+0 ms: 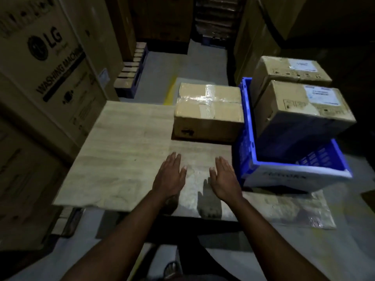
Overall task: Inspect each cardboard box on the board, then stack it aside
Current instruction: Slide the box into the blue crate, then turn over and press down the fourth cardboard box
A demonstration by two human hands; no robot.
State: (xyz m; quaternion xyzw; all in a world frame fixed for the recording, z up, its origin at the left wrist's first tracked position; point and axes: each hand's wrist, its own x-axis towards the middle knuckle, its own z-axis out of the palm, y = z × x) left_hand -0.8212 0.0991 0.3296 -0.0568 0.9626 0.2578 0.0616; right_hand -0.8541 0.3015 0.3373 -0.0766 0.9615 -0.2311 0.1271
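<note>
— While your arms stretch forward, your left hand (169, 177) and your right hand (225, 179) are spread flat, palms down, fingers straight, side by side above the near part of the board (121, 151). Neither holds anything.

— Whether your palms touch the wood, I cannot tell. Beyond your fingertips, well apart from them, the taped cardboard box (209, 112) sits upright at the board's far right corner, with clear tape crossing its top.

— Just to its right you have the blue crate (248, 126), its wall close beside that box. Inside it the nearer labelled box (304, 110) sits tilted, and the farther labelled box (288, 69) is right behind it.

— On your left stands a tall carton (50, 63) printed "LG" and "WASHING MACHINE". Farther back, a pallet of small boxes (132, 67) lies on the floor.
</note>
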